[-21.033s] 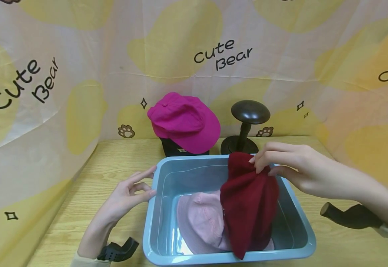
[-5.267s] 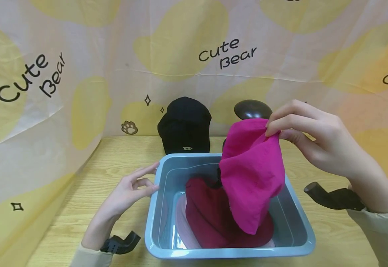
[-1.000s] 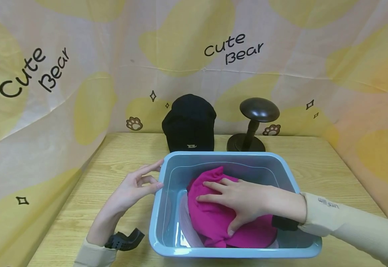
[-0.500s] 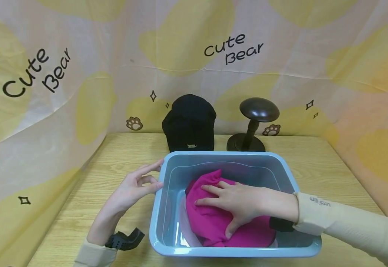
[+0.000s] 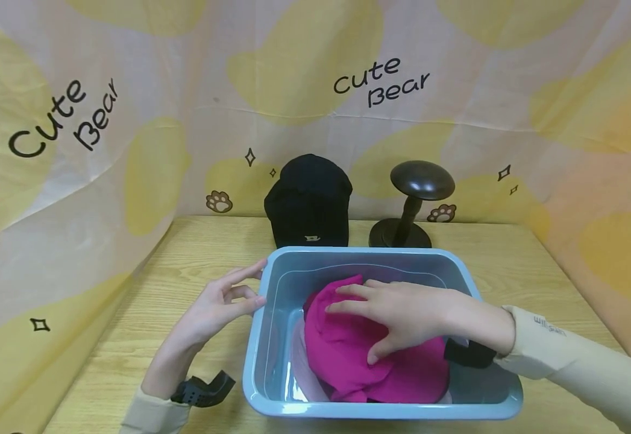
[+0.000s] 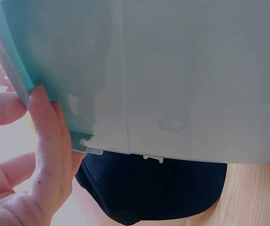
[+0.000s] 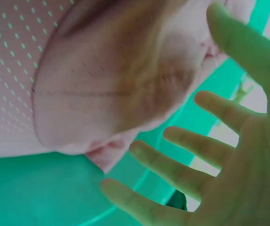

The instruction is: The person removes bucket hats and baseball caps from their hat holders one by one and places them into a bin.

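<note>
A magenta cap (image 5: 342,355) lies crumpled in a light blue plastic basin (image 5: 380,411). Beneath it show the pale pink brim (image 5: 305,364) of a bucket hat and a sliver of a dark red hat (image 5: 308,299). My right hand (image 5: 407,316) is spread over the cap; in the right wrist view its fingers (image 7: 172,172) are splayed beside the fabric, gripping nothing. At the basin's left rim, my left hand (image 5: 217,304) holds on with thumb and fingertips. The left wrist view has these fingers (image 6: 48,127) against the basin's outer wall.
A black cap (image 5: 308,202) stands behind the basin. To its right is a dark hat stand (image 5: 422,181) with a domed top. A printed cloth (image 5: 272,66) encloses the back and sides of the wooden table (image 5: 212,241).
Earlier my right hand put the dark red hat into the basin, then the magenta cap taken off the black one. Just now it has risen slightly from the cap. My left hand stays at the rim.
</note>
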The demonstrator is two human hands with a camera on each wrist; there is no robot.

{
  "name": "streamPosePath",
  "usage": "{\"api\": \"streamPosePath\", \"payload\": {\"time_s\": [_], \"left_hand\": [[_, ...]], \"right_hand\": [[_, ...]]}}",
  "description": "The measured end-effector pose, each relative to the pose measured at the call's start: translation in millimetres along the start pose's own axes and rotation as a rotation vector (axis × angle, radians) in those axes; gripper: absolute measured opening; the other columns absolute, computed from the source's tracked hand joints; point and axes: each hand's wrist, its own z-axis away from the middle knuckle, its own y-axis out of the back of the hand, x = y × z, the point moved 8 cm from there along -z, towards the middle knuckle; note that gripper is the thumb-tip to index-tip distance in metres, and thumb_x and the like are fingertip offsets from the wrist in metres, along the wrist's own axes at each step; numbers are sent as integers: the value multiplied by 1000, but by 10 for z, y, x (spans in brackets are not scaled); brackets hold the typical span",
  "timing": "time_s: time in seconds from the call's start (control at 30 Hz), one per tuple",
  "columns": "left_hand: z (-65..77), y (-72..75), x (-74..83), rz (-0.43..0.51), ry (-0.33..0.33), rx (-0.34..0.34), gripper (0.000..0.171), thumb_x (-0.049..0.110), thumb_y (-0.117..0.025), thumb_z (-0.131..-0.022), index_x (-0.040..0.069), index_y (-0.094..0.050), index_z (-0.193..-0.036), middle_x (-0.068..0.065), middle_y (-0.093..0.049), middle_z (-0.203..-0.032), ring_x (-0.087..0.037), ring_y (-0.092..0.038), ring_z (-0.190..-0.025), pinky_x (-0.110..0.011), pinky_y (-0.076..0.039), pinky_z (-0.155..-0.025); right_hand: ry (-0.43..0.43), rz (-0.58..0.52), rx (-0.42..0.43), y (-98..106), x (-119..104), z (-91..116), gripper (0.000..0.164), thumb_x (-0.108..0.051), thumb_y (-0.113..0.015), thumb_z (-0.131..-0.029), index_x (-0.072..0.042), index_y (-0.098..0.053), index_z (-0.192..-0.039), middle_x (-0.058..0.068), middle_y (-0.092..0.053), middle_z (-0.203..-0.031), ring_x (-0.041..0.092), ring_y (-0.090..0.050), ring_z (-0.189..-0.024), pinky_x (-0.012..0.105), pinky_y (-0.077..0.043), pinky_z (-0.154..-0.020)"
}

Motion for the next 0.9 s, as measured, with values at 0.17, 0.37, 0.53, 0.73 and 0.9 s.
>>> {"api": "streamPosePath", "payload": {"time_s": [0.17,0.37,0.53,0.73,0.9], "left_hand": [[-1,-10,4,5,-3,-4,64,20,-67,-90,19,-39,-148,-7,-46,-136,-18,-67,-85,-41,-47,-87],[-5,-17,7,9,-11,-5,64,18,-67,-90,18,-39,-148,-9,-45,-136,-17,-67,-85,-41,-47,-87],[-2,-13,6,8,-6,-3,64,18,-67,-90,18,-40,-147,-9,-45,-136,-17,-67,-85,-41,-47,-86],[3,-12,30,-9,-19,-5,63,19,-66,-90,17,-40,-147,-12,-46,-136,-16,-67,-85,-40,-46,-86],[-12,-8,19,-11,-24,-7,62,19,-66,-90,16,-40,-147,-13,-45,-136,-16,-67,-85,-39,-47,-86]], "right_hand": [[36,91,113,168,-12,28,70,-45,-72,-82,-26,-45,-143,1,-44,-148,24,-45,-133,43,-48,-99],[101,182,247,330,-69,50,59,-45,-69,-85,-21,-53,-137,2,-53,-139,21,-53,-125,38,-50,-96],[111,183,317,434,-89,47,55,-44,-70,-85,-22,-56,-133,-1,-57,-135,19,-54,-125,37,-50,-96],[123,169,379,535,-98,37,48,-41,-69,-87,-23,-58,-130,-2,-56,-136,18,-53,-128,36,-49,-99],[147,167,438,630,-91,19,45,-39,-69,-87,-20,-60,-127,0,-56,-135,19,-55,-124,36,-52,-93]]}}
